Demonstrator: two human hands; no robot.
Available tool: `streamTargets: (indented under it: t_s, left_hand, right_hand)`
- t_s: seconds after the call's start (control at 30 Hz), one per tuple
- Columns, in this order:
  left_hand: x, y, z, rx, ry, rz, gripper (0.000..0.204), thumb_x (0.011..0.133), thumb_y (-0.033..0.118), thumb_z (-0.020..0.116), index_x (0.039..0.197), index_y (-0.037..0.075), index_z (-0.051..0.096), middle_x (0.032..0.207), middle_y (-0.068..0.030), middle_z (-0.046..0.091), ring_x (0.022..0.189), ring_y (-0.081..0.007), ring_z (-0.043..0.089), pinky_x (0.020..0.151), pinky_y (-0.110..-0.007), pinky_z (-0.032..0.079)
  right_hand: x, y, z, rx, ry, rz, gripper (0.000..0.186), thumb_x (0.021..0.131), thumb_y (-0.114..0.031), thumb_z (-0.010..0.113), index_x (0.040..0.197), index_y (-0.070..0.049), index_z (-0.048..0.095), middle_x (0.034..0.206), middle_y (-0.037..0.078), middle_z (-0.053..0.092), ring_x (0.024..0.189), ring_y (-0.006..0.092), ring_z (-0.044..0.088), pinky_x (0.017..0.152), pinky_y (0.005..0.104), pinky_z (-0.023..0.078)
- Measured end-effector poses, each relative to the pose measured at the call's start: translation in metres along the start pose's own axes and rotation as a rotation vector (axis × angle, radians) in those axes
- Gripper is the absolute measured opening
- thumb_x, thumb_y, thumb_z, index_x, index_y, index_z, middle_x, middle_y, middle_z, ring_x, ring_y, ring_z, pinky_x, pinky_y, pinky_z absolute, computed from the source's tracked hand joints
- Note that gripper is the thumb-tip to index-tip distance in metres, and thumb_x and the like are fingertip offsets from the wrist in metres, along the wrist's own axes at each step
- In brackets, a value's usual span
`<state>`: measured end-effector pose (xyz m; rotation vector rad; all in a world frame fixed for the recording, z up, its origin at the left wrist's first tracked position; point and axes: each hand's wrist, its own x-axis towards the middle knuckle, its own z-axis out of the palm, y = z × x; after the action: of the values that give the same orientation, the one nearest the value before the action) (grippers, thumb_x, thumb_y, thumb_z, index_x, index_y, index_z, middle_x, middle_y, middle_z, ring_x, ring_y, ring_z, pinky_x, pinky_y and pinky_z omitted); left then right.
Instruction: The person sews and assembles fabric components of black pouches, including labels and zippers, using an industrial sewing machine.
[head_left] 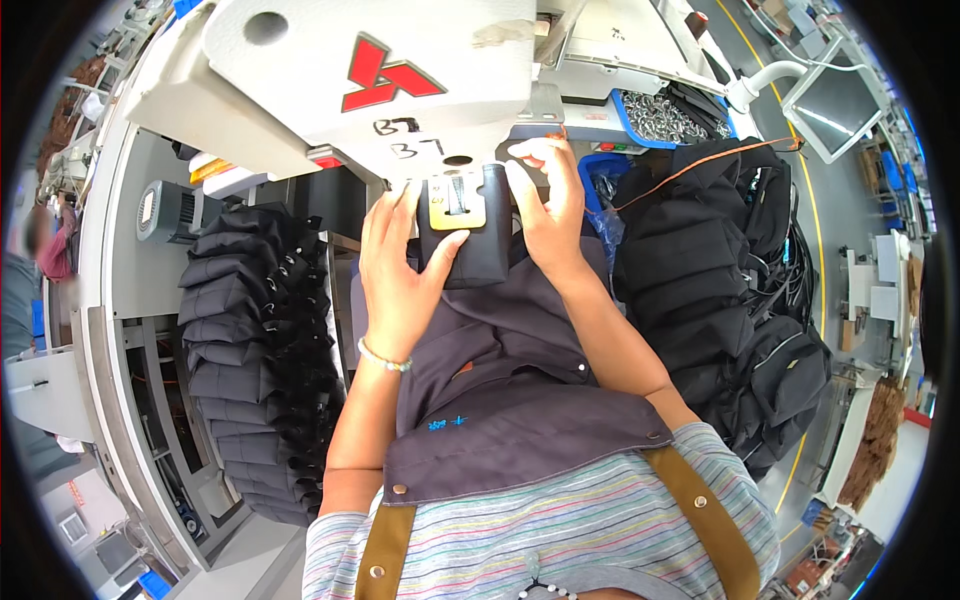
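Observation:
A black fabric pouch (476, 262) lies under the head of a white sewing machine (300, 80). On top of it sits a yellow plate (462, 214) with a cut-out, where a short dark strip shows. My left hand (400, 255) holds the pouch's left side, its thumb pressed on the front face below the plate and its fingers along the edge. The thumb of my right hand (552, 205) is at the pouch's upper right edge; its other fingers are bent and apart from the thumb, close to the machine head. The pouch's far end is hidden under the machine.
A row of stacked black pouches (250, 370) hangs at my left. On the right are piled black bags (690, 270), with an orange cord (690, 172) across them. Behind stands a blue bin (665, 118) of metal hardware; a screen (835, 105) is at far right.

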<state>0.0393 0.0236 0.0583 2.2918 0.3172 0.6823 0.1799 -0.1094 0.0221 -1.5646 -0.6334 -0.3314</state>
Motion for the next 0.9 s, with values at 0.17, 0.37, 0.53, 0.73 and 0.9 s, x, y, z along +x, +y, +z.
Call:
streamTargets:
  t_s: [0.17,0.37,0.53,0.73,0.9]
  left_hand:
    - [-0.011,0.018,0.001,0.226,0.044,0.261,0.040,0.085,0.008,0.073,0.124,0.003,0.066,0.136,-0.0158,0.059,0.129,-0.0381,0.051,0.103,-0.046,0.042]
    - [-0.014,0.048,0.002,0.180,-0.048,0.147,0.036,0.087,0.011,0.070,0.122,0.003,0.066,0.135,-0.0154,0.059,0.129,-0.0366,0.046,0.104,-0.046,0.035]
    - [-0.014,0.039,0.002,-0.015,-0.045,0.091,0.035,0.087,0.011,0.070,0.121,0.003,0.066,0.132,-0.0147,0.058,0.126,-0.0354,0.045,0.107,-0.046,0.033]
    - [-0.012,0.028,-0.002,-0.230,-0.088,0.044,0.037,0.088,0.009,0.069,0.125,0.005,0.066,0.133,-0.0136,0.059,0.126,-0.0334,0.045,0.110,-0.044,0.033]
    - [-0.015,0.019,0.012,-0.025,0.041,0.118,0.050,0.088,0.006,0.066,0.136,-0.002,0.052,0.144,-0.0225,0.046,0.134,-0.0423,0.040,0.112,-0.050,0.033]
  right_hand:
    - [0.008,0.000,-0.010,-0.072,-0.172,-0.084,0.009,0.089,0.001,0.062,0.097,0.003,0.064,0.098,0.011,0.062,0.090,0.0226,0.060,0.085,0.0318,0.048]
    - [0.039,-0.022,-0.011,-0.182,-0.513,-0.090,0.018,0.089,-0.012,0.060,0.097,0.001,0.069,0.089,0.017,0.062,0.076,0.0312,0.060,0.071,0.0373,0.049]
    - [0.051,-0.031,-0.010,-0.173,-0.596,-0.045,0.014,0.086,-0.008,0.067,0.086,0.006,0.064,0.077,0.013,0.058,0.063,0.0211,0.053,0.059,0.0340,0.042]
    - [0.019,-0.003,0.007,-0.085,-0.146,-0.009,0.012,0.088,-0.006,0.067,0.091,0.002,0.060,0.087,0.009,0.061,0.072,0.0169,0.058,0.066,0.0304,0.047]
    - [0.002,0.015,0.013,0.078,-0.186,0.180,0.008,0.097,-0.007,0.059,0.091,-0.002,0.054,0.084,0.004,0.058,0.077,0.0098,0.054,0.071,0.0277,0.047]
